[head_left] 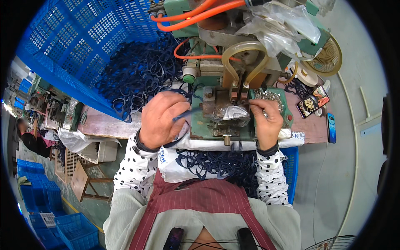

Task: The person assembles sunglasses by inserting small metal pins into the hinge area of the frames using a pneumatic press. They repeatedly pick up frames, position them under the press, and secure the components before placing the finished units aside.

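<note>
Worn wooden bench (106, 125) under a green machine (221, 121) with orange hoses (200, 14). Left hand (160, 118) pinched on a dark blue elastic loop (183, 113), just left of the machine's metal block. Right hand (266, 118) curled at the machine's right side beside small metal clips (268, 96); grip unclear. Tilted blue crate (83, 46) spilling loops far left. Phone (312, 101) far right. Grey concrete floor (354, 137), stacked blue crates (50, 208) near left.
</note>
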{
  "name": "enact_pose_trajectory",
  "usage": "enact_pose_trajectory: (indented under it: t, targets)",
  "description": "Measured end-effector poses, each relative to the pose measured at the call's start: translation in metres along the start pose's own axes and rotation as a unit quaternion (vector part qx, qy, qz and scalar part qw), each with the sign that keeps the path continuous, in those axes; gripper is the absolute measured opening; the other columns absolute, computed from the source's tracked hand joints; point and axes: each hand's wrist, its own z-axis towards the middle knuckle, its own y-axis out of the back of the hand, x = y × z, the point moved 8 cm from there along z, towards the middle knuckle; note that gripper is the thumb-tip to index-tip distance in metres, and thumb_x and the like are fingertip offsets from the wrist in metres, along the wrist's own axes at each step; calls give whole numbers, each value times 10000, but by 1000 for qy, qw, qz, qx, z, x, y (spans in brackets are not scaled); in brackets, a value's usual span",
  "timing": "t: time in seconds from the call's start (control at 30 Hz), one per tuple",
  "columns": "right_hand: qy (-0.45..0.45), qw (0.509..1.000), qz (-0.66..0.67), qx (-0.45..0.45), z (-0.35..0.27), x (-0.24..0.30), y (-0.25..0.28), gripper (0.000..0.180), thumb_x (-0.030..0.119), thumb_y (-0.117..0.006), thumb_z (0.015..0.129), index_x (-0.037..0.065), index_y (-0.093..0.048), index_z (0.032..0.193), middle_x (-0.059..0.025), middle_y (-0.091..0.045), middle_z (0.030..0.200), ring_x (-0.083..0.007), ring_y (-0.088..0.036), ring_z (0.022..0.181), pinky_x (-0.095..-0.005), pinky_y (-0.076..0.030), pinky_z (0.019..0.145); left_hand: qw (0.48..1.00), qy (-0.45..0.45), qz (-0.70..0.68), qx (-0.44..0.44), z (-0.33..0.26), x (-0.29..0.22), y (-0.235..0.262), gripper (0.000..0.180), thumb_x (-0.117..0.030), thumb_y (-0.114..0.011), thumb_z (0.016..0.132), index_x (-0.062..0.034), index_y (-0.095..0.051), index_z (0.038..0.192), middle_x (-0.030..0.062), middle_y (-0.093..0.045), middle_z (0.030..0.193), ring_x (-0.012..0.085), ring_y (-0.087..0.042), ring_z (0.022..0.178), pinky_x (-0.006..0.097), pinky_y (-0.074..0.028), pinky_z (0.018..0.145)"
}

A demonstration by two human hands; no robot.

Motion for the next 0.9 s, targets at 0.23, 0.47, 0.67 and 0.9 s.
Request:
enact_pose_trajectory:
  t: [0.23,0.47,0.67,0.9]
  targets:
    - [-66,997,40,-1,-12,8,-25,255,13,-728,761,32,-656,1005,-79,-674,898,-208,-618,851,-311,-477,786,917,306,-241,-90,9,35,-23,185,-113,-493,1008,49,-576,1041,109,-666,870,133,-586,665,254,-480,635]
    - [-81,979,172,-71,-25,-14,-44,368,-19,-721,805,-1,-513,1108,-108,-635,926,-170,-644,814,-281,-506,774,902,287,-302,-115,11,34,-25,239,-158,-512,1010,51,-575,1108,118,-673,917,141,-609,744,266,-501,702]
    - [-46,971,204,-120,-29,-29,-47,313,-14,-743,799,-6,-556,1050,-78,-585,903,-160,-645,810,-261,-507,751,987,36,-146,-58,0,-24,-28,209,-54,-629,881,-2,-662,1080,123,-682,1018,228,-665,833,327,-540,701]
    - [-41,988,98,-114,-10,-49,8,215,30,-729,828,13,-617,1011,-39,-631,873,-141,-620,825,-261,-495,746,934,-288,-199,-71,-52,-138,-38,215,-57,-602,844,-29,-694,1036,103,-658,969,266,-658,883,351,-559,845]
